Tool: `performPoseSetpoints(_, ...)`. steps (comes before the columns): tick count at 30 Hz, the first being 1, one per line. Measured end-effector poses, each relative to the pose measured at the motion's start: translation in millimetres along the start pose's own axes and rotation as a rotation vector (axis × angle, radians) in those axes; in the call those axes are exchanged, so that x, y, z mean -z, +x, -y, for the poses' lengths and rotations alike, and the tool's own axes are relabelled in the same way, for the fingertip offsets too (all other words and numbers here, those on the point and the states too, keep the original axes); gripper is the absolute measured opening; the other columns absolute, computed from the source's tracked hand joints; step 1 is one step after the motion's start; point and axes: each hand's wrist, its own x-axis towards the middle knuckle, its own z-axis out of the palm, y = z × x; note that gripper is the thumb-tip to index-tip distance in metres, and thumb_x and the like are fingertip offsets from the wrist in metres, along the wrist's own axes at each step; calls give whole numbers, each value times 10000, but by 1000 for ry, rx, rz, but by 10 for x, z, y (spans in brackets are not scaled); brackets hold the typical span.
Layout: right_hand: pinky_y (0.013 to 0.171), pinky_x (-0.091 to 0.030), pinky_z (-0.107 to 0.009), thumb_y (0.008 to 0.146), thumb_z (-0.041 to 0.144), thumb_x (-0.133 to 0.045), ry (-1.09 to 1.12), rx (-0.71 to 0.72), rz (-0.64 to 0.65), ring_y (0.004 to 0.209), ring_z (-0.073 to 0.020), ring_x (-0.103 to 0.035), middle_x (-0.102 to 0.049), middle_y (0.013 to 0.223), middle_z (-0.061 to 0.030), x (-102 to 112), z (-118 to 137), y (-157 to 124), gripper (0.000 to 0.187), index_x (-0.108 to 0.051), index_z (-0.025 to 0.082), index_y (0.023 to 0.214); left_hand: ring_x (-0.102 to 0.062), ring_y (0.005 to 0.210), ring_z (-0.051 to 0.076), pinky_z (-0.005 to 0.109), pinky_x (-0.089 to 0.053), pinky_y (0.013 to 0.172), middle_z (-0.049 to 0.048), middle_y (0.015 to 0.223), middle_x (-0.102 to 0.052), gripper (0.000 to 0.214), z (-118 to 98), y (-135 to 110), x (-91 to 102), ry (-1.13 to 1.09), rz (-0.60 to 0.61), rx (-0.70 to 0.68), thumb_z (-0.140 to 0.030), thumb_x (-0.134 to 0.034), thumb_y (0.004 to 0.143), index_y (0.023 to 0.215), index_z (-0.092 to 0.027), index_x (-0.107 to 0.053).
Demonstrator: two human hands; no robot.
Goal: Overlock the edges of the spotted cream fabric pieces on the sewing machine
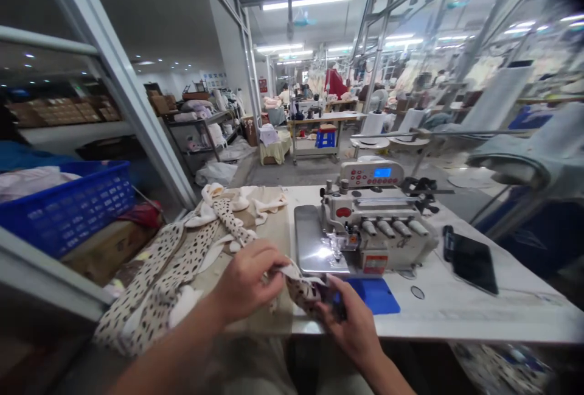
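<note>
A spotted cream knit fabric (155,288) is being pinched by the left hand (249,279) and the right hand (351,328), with its bulk being spread left of the left hand. An overlock sewing machine (369,230) is standing just beyond the right hand, unfed. Whether any seam is finished cannot be told. A blue plastic crate (68,206) is sitting far left.

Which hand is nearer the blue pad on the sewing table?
Right. The right hand sits at the blue pad's left edge; the left hand is farther left, past the right hand.
</note>
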Motion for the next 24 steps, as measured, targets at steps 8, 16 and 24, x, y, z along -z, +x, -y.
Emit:
performPoseSetpoints(8,488,-416,-241,786,132,-587,-329,155,329,587,-169,-641,-668,766,-23,-272,336,183,134,-667,227,838,-640,897,149,259,-521,817,51,956,-667,252,553,-199,624,103,38,-32,-58,-555,846,1009,-197,-690)
performPoseSetpoints(16,598,-406,-261,905,153,-480,-450,344,70,667,-176,-594,-641,758,-54,-199,352,281,206,-668,195,978,-612,893,178,302,-492,837,63,931,-652,216,931,-779,751,251,207,28,-82,-559,819,909,-208,-710)
performPoseSetpoints(24,497,-519,-240,918,497,-594,-314,434,384,597,-159,-689,-713,1029,-94,-157,277,141,284,-698,232,936,-637,943,184,288,-454,924,26,937,-715,122,1170,-1360,846,210,346,674,-292,-616,843,845,-236,-725)
